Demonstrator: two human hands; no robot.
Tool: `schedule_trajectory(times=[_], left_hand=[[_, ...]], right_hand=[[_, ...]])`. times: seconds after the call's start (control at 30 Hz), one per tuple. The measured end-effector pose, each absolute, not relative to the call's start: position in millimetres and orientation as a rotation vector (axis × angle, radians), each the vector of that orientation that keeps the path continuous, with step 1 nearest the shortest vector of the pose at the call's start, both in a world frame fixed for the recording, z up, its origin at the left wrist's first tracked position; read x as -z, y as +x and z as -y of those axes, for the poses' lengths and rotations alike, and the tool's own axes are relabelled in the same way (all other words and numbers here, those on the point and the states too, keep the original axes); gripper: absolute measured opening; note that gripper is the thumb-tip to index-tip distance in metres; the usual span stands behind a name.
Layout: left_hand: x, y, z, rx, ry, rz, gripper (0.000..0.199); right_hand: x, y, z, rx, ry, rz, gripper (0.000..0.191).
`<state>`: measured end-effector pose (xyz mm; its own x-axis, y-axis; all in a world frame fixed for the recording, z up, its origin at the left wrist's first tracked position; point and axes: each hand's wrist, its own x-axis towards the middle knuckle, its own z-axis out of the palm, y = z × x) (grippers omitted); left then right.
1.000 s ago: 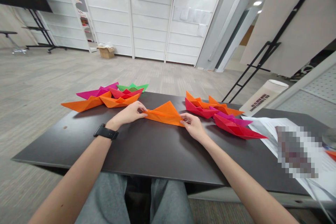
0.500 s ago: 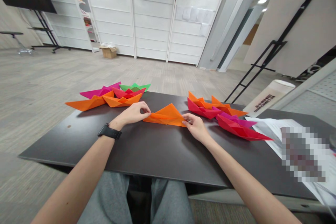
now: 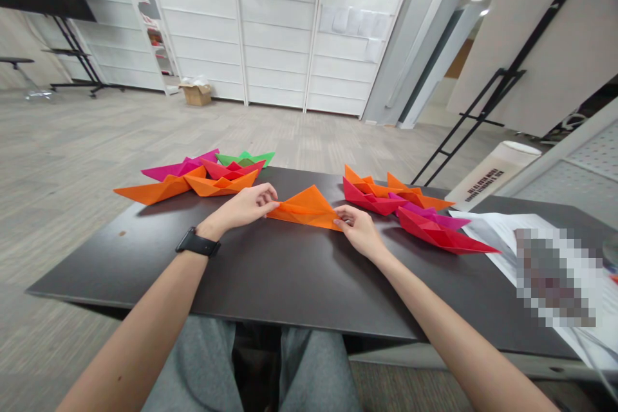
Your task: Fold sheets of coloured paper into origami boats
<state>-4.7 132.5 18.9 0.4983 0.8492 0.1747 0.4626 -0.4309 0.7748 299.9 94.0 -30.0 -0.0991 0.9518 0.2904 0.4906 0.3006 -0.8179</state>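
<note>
A folded sheet of orange paper (image 3: 309, 207), peaked in the middle with a long lower edge, stands at the centre of the dark table (image 3: 270, 277). At its left corner, my left hand (image 3: 251, 206) pinches the paper between thumb and fingers; a black watch is on that wrist. The right corner is gripped by my right hand (image 3: 356, 226) in the same way. Left of my left hand lie folded paper boats, among them an orange boat (image 3: 224, 184) and a green boat (image 3: 245, 159). Close to my right hand are more boats, including a red boat (image 3: 441, 235).
White papers (image 3: 512, 232) cover the table's right side, partly blurred out. A white cylinder (image 3: 492, 174) with black print leans behind them. Beyond the table stand a whiteboard on a black frame (image 3: 483, 103), white shelving (image 3: 275, 38) and a cardboard box (image 3: 196, 94).
My left hand has shifted slightly along the left corner of the orange paper, its fingers a little more over it. The whole view has moved slightly. Both hands keep hold.
</note>
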Motion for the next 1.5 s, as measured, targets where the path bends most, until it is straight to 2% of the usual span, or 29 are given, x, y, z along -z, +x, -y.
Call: schedule_trajectory(times=[0.17, 0.33, 0.73, 1.0, 1.27, 1.37, 1.5], left_hand=[[-17, -7, -134, -0.733, 2.169, -1.000, 0.028], [-9, -7, -142, -0.783, 2.283, -1.078, 0.026], [-2, -2, -145, -0.763, 2.207, -1.124, 0.011], [-4, -5, -147, -0.772, 2.054, -1.043, 0.019], [-5, 5, -145, -0.905, 1.782, -1.041, 0.023], [-5, 7, -145, -0.963, 1.716, -1.042, 0.032], [-5, 7, -145, -1.007, 1.644, -1.049, 0.034]], right_hand=[[31, 300, -94, -0.678, -1.322, 1.720, 0.017], [32, 300, -95, -0.682, -1.321, 1.721, 0.017], [32, 301, -95, -0.645, -1.346, 1.741, 0.024], [24, 295, -89, -0.622, -1.290, 1.815, 0.016], [28, 299, -95, -0.736, -1.283, 1.644, 0.017], [29, 299, -96, -0.784, -1.259, 1.607, 0.012], [31, 297, -98, -0.914, -1.225, 1.502, 0.021]])
